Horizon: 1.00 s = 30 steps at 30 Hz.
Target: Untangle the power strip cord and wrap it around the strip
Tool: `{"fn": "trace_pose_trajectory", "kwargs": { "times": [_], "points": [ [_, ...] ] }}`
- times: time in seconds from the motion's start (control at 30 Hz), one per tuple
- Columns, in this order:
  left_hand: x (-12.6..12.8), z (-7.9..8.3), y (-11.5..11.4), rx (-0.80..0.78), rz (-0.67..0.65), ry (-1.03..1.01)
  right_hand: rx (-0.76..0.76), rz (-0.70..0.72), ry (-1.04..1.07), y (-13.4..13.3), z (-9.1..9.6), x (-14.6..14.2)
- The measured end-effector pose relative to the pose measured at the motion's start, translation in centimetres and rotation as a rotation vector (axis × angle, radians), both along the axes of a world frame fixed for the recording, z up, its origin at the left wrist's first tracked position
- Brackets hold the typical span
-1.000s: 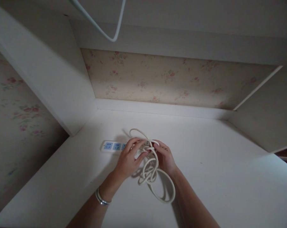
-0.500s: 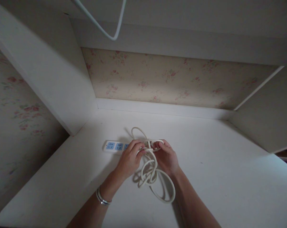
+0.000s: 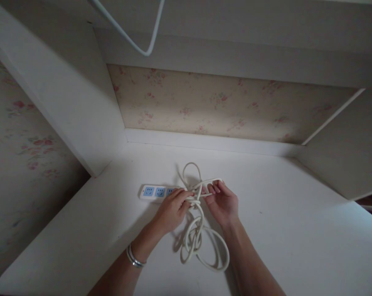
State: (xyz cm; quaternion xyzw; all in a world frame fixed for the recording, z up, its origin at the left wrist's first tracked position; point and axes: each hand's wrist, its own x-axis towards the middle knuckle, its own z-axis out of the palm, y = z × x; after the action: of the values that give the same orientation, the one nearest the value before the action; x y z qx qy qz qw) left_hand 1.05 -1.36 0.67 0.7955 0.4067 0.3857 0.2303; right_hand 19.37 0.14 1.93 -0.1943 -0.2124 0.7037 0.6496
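Observation:
A white power strip (image 3: 154, 192) with blue socket faces lies on the white desk, its right part hidden behind my left hand (image 3: 173, 209). Its tangled white cord (image 3: 215, 269) spreads in loops between my forearms. The fingers of my left hand pinch the cord where several strands cross. My right hand (image 3: 223, 201) has its fingers curled round a loop of the cord and holds it out to the right. One more loop stands up beyond my hands. A silver bangle sits on my left wrist.
The white desk (image 3: 281, 230) runs back to a low board (image 3: 204, 140) under flowered wallpaper (image 3: 198, 100). White side panels stand left and right, with a shelf above. A pale bent cable or rod (image 3: 147, 52) hangs at the top.
My right hand has moved a little to the right, drawing the loop of cord wider. The far loop stands further right, and the power strip has shifted slightly right in view.

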Motion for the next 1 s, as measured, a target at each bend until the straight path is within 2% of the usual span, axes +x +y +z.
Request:
{"fn": "trace_pose_trajectory", "kwargs": {
  "times": [0.13, 0.27, 0.37, 0.47, 0.53, 0.6, 0.67, 0.73, 0.8, 0.9, 1.0],
  "points": [
    [0.0, -0.1, 0.0, -0.010, 0.019, -0.036, -0.002, -0.071, -0.014, 0.6, -0.4, 1.1],
    [-0.4, -0.1, 0.0, -0.062, 0.036, -0.048, -0.071, -0.094, 0.020, 1.0, -0.5, 1.5],
    [-0.6, -0.6, 0.3, -0.119, 0.060, -0.111, -0.121, -0.172, 0.007, 1.1, -0.5, 1.4],
    [-0.7, -1.5, 1.2, -0.150, 0.196, -0.329, -0.094, -0.249, -0.145, 1.1, -0.5, 1.0],
    [-0.7, -1.7, 1.8, -0.176, 0.295, -0.570, -0.046, -0.255, -0.290, 1.0, -0.4, 0.6],
    [-0.7, -1.4, 2.2, -0.252, 0.323, -0.825, -0.021, -0.254, -0.395, 1.0, -0.4, 0.4],
    [-0.7, -0.7, 2.3, -0.355, 0.314, -1.012, -0.032, -0.268, -0.429, 1.0, -0.5, 0.4],
    [-0.6, 0.0, 2.2, -0.450, 0.319, -1.096, -0.071, -0.263, -0.420, 1.1, -0.6, 0.6],
    [-0.5, 0.5, 2.0, -0.536, 0.316, -1.111, -0.137, -0.211, -0.422, 1.2, -0.9, 1.0],
    [-0.4, 0.5, 1.5, -0.639, 0.217, -1.079, -0.233, -0.108, -0.443, 1.5, -1.3, 1.4],
    [-0.4, 0.2, 1.2, -0.649, 0.129, -1.028, -0.243, -0.098, -0.434, 1.7, -1.7, 1.6]
  ]
}}
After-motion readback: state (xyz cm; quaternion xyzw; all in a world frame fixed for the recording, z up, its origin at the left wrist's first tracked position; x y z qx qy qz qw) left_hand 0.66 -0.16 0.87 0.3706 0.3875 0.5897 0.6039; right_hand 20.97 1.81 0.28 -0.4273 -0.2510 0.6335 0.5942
